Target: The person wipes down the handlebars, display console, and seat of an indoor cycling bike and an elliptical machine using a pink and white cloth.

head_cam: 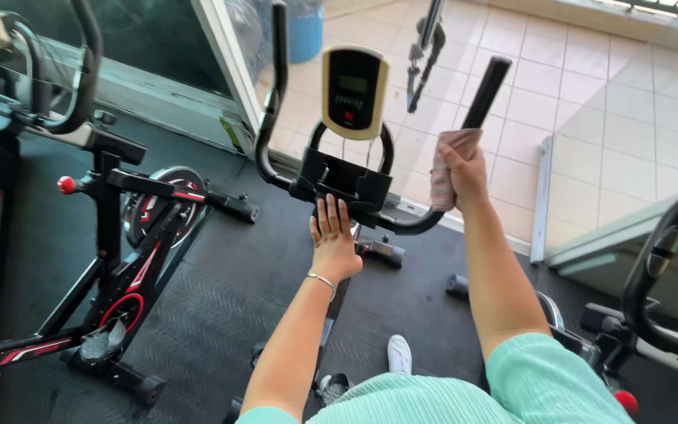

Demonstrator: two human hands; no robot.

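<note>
the right hand (464, 169) is clenched around a pink cloth (447, 169) wrapped on the right handlebar (482, 94), whose long axis climbs up and away from that fist, while the left hand (333, 239), fingers open, rests flat on the bracket (343, 184).

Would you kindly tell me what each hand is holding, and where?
The right hand grips a pinkish cloth against the bike's black right handlebar. The left hand holds nothing.

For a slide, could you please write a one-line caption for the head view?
Right hand wraps a cloth around an exercise bike's handlebar; left hand rests below the console.
</note>
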